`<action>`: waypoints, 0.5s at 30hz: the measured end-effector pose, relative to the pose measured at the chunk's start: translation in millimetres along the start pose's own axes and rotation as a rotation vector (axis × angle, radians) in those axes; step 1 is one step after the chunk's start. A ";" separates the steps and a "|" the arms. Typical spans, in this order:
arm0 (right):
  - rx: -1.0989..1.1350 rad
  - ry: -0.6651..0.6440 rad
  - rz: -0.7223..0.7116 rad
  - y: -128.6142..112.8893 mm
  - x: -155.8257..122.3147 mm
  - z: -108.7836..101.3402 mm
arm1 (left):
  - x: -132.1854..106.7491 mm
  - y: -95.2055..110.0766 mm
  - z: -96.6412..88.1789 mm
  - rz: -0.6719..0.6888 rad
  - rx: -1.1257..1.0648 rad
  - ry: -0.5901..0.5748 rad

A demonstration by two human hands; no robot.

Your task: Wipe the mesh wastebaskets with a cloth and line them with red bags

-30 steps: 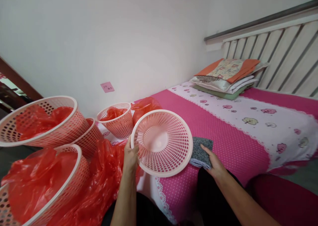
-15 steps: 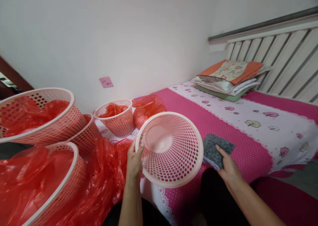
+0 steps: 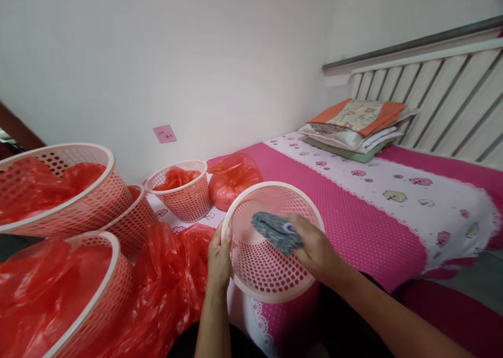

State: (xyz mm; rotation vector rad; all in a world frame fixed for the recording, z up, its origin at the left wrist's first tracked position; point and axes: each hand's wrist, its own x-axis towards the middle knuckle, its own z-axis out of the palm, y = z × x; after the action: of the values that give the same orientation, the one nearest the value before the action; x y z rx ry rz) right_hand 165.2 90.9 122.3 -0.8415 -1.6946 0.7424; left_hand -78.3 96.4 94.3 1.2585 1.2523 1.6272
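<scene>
A pink perforated plastic basket is tilted with its mouth toward me, over the near edge of the bed. My left hand grips its rim on the left side, thumb over the edge. In my right hand is a folded grey cloth, closed between the fingers and held at the basket's mouth. Whether the cloth touches the inner wall I cannot tell. Part of the basket's bottom is hidden behind the cloth.
Several pink baskets with red plastic bags stand on the left. A tied red bag sits by the wall, and loose red plastic lies beside my left arm. Folded bedding is stacked on the pink bed near the white headboard.
My right hand has brought the grey cloth left from beside the basket to its mouth. My left hand keeps its hold on the rim. The view has shifted slightly.
</scene>
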 end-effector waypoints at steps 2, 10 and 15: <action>-0.234 -0.143 -0.022 22.2 21.3 20.8 | -0.6 -2.0 -0.7 0.016 0.010 -0.001; -0.634 -0.365 0.172 94.7 85.0 91.3 | -2.4 -4.4 -2.9 0.021 0.043 -0.030; -0.694 -0.422 0.256 126.2 71.3 115.7 | -1.7 -11.8 -5.3 -0.017 -0.016 -0.028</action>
State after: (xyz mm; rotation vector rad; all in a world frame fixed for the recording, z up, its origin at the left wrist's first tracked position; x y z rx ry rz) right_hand 61.2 212.3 28.4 -1.4785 -2.3035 0.5138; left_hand -83.2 96.7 82.2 1.2533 1.2275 1.5987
